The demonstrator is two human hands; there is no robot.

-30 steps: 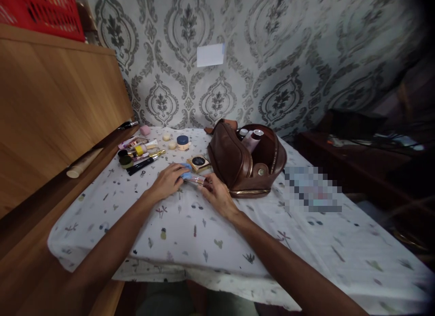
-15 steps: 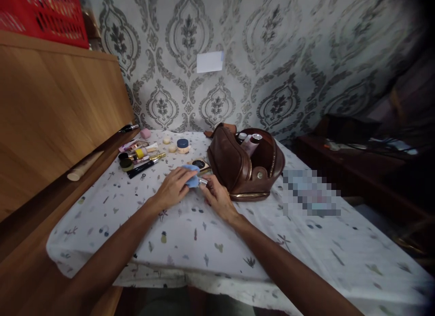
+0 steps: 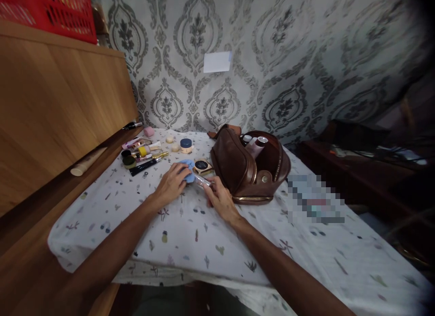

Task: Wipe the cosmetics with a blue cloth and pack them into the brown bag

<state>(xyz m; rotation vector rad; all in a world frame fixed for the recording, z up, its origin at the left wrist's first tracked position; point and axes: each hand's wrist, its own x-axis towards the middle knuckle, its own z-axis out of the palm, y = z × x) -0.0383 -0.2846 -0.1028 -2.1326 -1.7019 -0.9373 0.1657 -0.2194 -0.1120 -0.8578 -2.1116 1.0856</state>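
Observation:
My left hand [image 3: 172, 182] is closed on a light blue cloth [image 3: 189, 171], which wraps one end of a slim, clear and silvery tube [image 3: 201, 180]. The fingers of my right hand [image 3: 220, 198] pinch the tube's other end; its exact kind is too small to make out. Just beyond my hands lies a round dark compact in a gold case [image 3: 203, 166]. To the right stands a brown leather toiletry bag [image 3: 231, 159], unzipped, with several bottles [image 3: 258, 146] upright inside.
Makeup brushes [image 3: 148, 164] and small cosmetics lie at the left of the patterned tablecloth [image 3: 136, 234]. A blue-lidded jar [image 3: 186, 145] stands behind. A wooden cabinet [image 3: 68, 112] borders the left side. A pixelated flat item [image 3: 316, 200] lies at right.
My hands have drawn slightly apart, so more of the tube shows between the cloth and my right fingers. The view has shifted a little, moving the scene slightly rightward.

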